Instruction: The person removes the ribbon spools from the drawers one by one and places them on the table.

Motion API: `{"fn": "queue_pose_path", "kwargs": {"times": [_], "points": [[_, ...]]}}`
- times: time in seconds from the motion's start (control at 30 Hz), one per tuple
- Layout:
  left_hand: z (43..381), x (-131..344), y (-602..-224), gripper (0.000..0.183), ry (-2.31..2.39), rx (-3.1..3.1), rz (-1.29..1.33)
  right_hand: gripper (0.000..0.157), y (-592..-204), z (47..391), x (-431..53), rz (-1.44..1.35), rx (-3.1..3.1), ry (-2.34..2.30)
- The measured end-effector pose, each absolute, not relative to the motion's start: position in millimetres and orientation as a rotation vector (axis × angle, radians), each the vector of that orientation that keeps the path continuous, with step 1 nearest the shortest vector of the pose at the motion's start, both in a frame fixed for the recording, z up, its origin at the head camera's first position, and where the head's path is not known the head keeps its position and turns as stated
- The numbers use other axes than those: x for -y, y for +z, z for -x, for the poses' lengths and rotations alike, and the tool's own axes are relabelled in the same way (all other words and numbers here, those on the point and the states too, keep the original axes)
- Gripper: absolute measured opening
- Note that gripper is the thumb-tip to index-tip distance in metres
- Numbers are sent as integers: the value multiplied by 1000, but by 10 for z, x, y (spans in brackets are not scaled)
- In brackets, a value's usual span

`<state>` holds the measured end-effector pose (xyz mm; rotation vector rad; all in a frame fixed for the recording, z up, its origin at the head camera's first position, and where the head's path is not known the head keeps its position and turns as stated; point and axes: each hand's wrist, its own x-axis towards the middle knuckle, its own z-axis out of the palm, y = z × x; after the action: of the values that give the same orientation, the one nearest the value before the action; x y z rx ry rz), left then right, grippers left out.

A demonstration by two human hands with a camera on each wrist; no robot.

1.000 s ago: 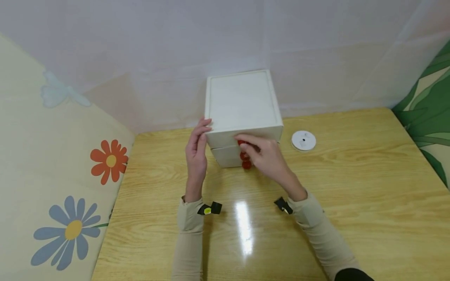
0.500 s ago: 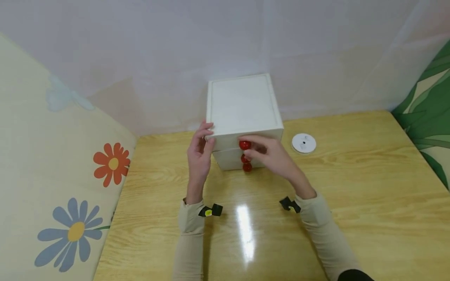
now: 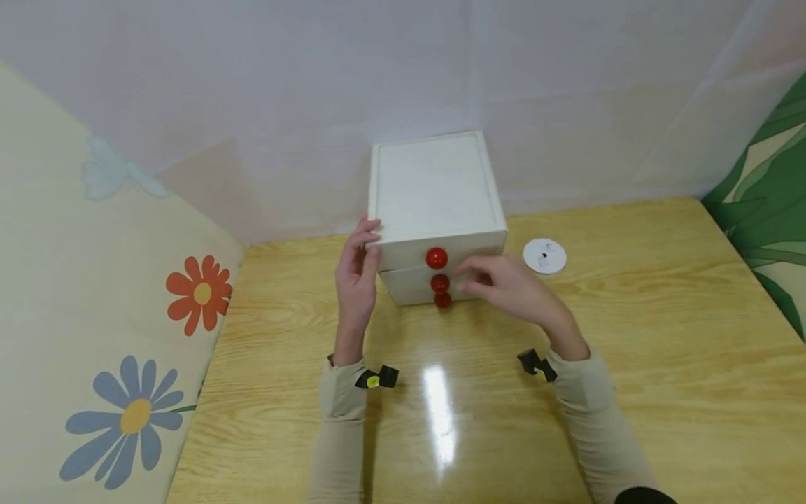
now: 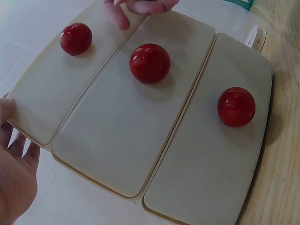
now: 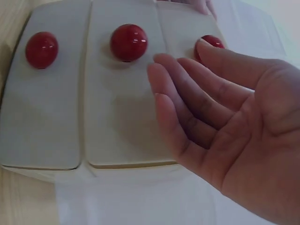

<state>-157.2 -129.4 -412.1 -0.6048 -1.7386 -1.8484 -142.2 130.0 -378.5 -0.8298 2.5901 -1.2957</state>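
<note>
A small white drawer cabinet (image 3: 434,185) stands against the back wall, with three drawers one above another. Each drawer front carries a round red knob; the top knob (image 3: 436,258) is uncovered in the head view. My left hand (image 3: 356,280) holds the cabinet's front left corner, thumb at the front edge and fingers along the side. My right hand (image 3: 513,290) hovers just right of the knobs, fingers loosely bent and holding nothing. In the right wrist view, its thumb overlaps the top knob (image 5: 211,43), while the middle knob (image 5: 129,42) and bottom knob (image 5: 42,50) show fully.
A flat white disc (image 3: 544,256) lies on the wooden table (image 3: 630,336) right of the cabinet. Pale cloth (image 3: 283,105) hangs behind. A flower-printed panel (image 3: 94,294) borders the left side, and a leaf-printed one (image 3: 771,189) the right.
My right hand has let go of the top knob and moved away to the right, uncovering the knobs. My left hand stays at the cabinet's corner. The head view has shifted slightly.
</note>
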Motion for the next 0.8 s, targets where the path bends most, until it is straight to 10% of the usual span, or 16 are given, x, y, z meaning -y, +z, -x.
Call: {"fn": "queue_pose_path", "kwargs": {"times": [0.8], "points": [[1585, 1322, -4107, 27, -1849, 1754, 593, 25, -4093, 1487, -926, 934, -2703, -1223]]}}
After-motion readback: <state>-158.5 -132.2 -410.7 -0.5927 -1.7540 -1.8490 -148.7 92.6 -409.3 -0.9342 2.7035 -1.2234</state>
